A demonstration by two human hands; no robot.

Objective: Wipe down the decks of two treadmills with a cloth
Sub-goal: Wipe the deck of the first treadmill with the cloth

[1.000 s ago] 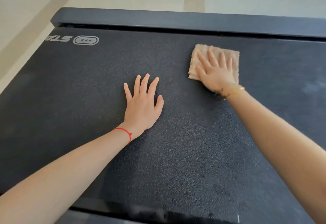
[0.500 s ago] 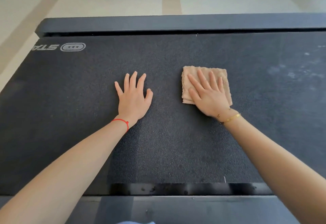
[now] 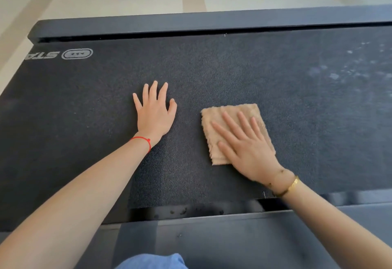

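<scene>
The right hand (image 3: pixel 248 147) lies flat, fingers spread, pressing a folded tan cloth (image 3: pixel 231 118) onto the black treadmill belt (image 3: pixel 212 73); it grasps nothing, only pins the cloth under the palm. The left hand (image 3: pixel 156 111) rests open on the belt beside it, fingers splayed and pointing away, arm straight. Since a second ago the cloth and right hand have slid toward the person, away from the far side rail (image 3: pixel 191 22), and now sit near the belt's near edge. The cloth's long side runs away from the person, tilted slightly left. Pale smudges (image 3: pixel 339 71) mark the belt at far right.
</scene>
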